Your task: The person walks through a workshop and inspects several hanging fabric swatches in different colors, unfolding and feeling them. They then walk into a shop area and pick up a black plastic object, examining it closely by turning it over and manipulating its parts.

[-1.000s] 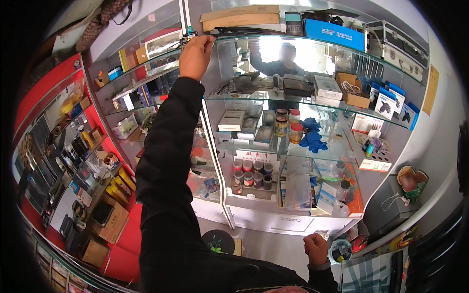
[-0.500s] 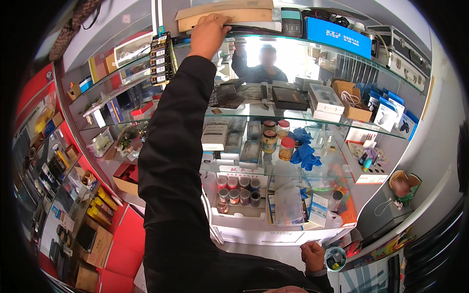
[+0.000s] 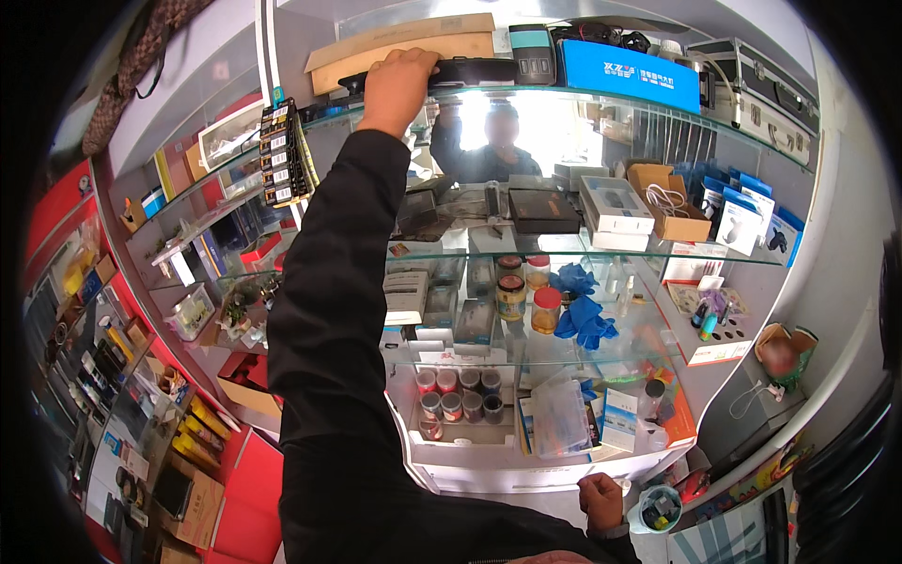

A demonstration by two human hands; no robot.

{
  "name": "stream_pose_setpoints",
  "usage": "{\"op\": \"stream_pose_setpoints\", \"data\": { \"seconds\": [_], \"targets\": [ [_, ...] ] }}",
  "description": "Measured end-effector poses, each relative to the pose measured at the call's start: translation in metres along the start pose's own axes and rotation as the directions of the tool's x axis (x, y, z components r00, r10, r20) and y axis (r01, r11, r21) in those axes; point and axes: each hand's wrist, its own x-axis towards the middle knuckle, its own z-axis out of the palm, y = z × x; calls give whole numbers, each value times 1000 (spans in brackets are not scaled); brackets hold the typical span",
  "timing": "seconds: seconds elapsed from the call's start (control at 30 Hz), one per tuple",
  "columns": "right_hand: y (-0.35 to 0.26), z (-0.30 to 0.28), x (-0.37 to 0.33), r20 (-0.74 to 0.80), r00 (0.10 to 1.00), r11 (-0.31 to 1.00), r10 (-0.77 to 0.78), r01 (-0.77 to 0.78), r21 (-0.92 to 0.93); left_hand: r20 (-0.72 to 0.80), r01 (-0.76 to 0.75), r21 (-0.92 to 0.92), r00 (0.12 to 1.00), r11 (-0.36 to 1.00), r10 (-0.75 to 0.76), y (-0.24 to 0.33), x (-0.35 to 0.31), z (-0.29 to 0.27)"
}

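Note:
My left arm stretches up to the top glass shelf. My left hand (image 3: 401, 89) is closed over a long, slim black device (image 3: 474, 71), its palm and fingers hiding the middle of it. The device lies lengthwise at the shelf's front edge, before an opened tan cardboard box (image 3: 404, 49). To its right stands a dark grey and teal box (image 3: 533, 54). Low at the right, my right hand (image 3: 601, 500) hangs with its fingers curled in and nothing visible in them, beside a small bin (image 3: 656, 509).
A blue box (image 3: 629, 75) and a silver case (image 3: 772, 122) share the top shelf. Glass shelf edges run below, with jars (image 3: 511, 297), blue gloves (image 3: 584, 321) and boxed goods. Card packs (image 3: 280, 155) hang at the left post. A mirror (image 3: 498, 141) stands behind.
The black device, mostly flat and thin before, now shows more of its body under my left hand. The view has shifted slightly. My right hand stays low, fingers still curled.

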Motion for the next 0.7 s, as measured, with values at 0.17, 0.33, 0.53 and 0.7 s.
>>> {"op": "stream_pose_setpoints", "data": {
  "seconds": [0.17,0.33,0.53,0.7],
  "targets": [
    [0,0,4,-3,1000,1000,15,-15,9,-257,43,-80,964,996,-63,5,-9,-12],
    [2,-2,9,7,999,999,31,-31,-30,-372,-35,-109,928,993,-8,16,-29,-51],
    [12,-4,18,38,998,998,41,-39,-56,-380,-127,-87,921,988,85,39,-57,-109],
    [13,-3,21,99,995,995,16,-6,-96,-413,-212,-94,897,973,156,60,-73,-144]
  ]
}}
